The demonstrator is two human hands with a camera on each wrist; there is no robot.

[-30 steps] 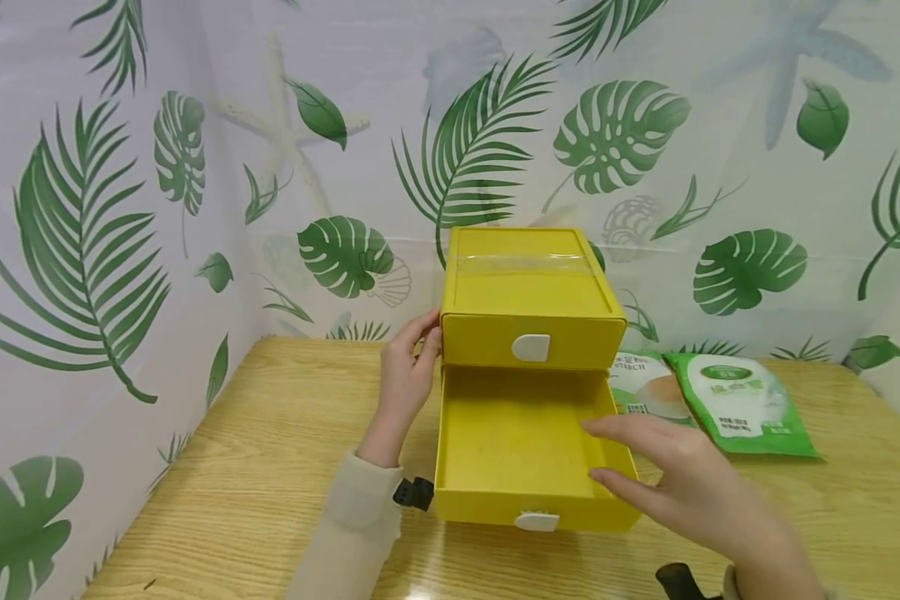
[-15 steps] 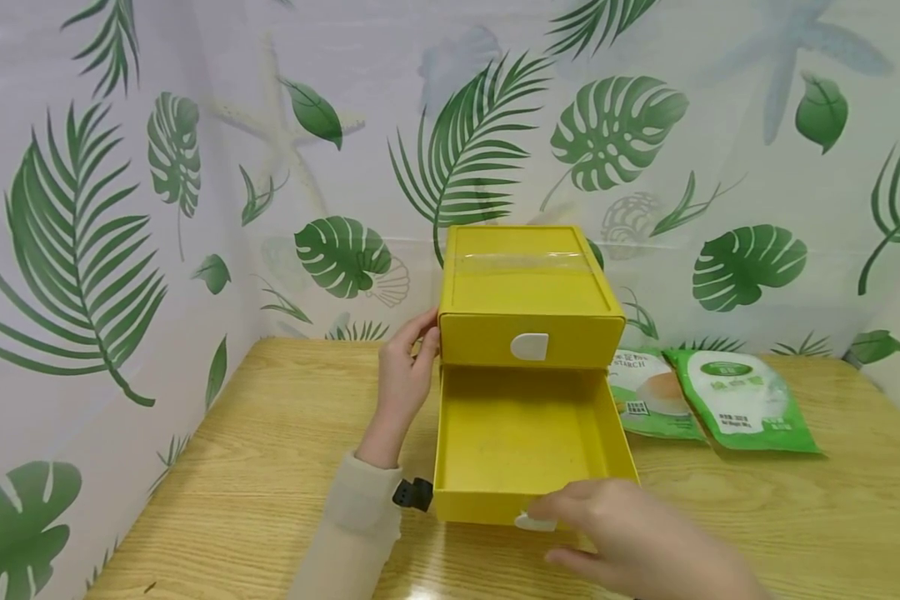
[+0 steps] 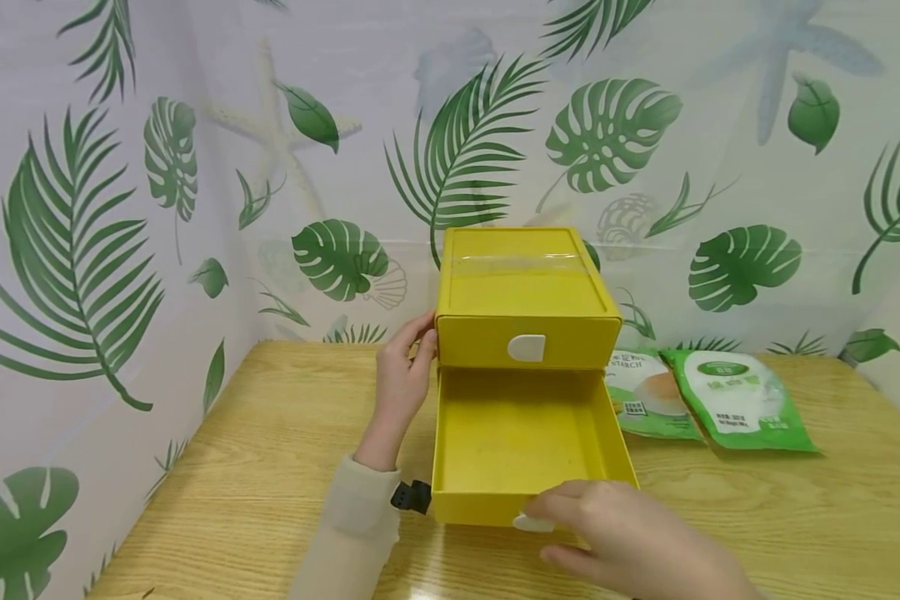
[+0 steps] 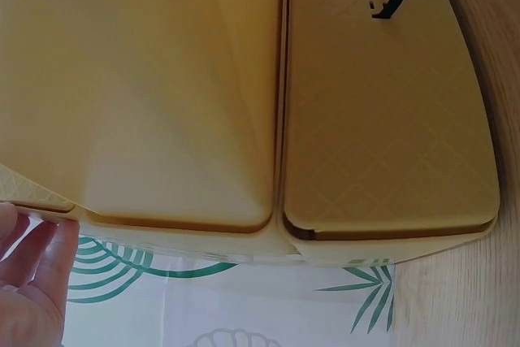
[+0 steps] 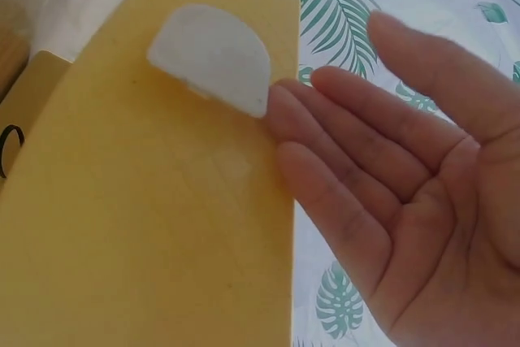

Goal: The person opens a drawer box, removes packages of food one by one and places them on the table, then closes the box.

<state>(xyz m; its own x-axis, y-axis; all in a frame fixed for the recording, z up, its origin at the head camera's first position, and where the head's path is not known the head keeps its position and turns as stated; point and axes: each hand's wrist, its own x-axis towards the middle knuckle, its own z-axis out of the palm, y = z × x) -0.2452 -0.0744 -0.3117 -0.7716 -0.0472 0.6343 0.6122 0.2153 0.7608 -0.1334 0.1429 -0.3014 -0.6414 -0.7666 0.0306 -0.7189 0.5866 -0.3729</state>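
A yellow two-drawer cabinet [image 3: 528, 287] stands in the head view. Its lower drawer [image 3: 513, 446] is pulled out, and the yellow inside shows bare; the upper one is in. My left hand [image 3: 401, 379] rests its fingertips against the cabinet's left side, at upper-drawer height. In the left wrist view its fingers [image 4: 50, 270] reach the cabinet's edge. My right hand [image 3: 622, 533] lies at the lower drawer's front, beside the white handle [image 3: 532, 523]. From the right wrist, its fingers look nearly straight, touching the drawer front's edge near the handle [image 5: 213, 58], thumb apart.
Two green and white packets lie to the right of the cabinet: a starch packet [image 3: 654, 396], partly hidden behind it, and another packet [image 3: 742, 400]. Clear tape [image 3: 521, 260] crosses the cabinet top. A leaf-patterned cloth [image 3: 345, 167] hangs behind the wooden table [image 3: 292, 433].
My right hand has moved left and down, from over the drawer's right side to its front by the handle. My left hand stays on the cabinet's side, and the drawer looks equally far out.
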